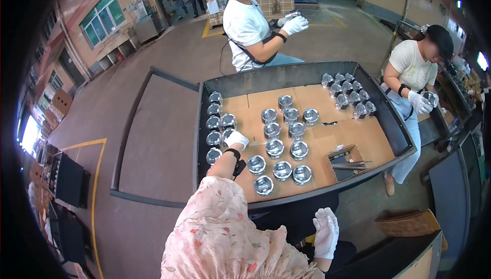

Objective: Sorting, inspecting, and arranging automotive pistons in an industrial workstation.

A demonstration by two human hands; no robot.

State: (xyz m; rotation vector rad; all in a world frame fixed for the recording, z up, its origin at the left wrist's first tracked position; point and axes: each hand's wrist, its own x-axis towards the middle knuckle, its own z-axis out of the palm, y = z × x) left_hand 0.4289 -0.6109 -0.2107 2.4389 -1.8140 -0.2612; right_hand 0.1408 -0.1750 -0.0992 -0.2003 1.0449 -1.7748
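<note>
- Left hand (237, 139): reaching over the tabletop (365, 133), fingers bent down at a piston (224, 134) in the second column from the left wall (200, 125). My glove hides the contact; cannot tell whether the fingers are clamped on it or only resting.
- Right hand (326, 233): off the near edge, fingers extended, holding nothing.
- Apparently done: the left-hand column (213, 123) stands lined up along the wall; the second column, beside it, looks only begun.
- Apparently left: the middle pistons (274, 148) stand in looser, uneven rows, several with gaps between them.
- Far right corner: another close-set cluster (341, 101), well apart from my hands.
- Estimate: partway along; the middle group seems the larger remainder.
</note>
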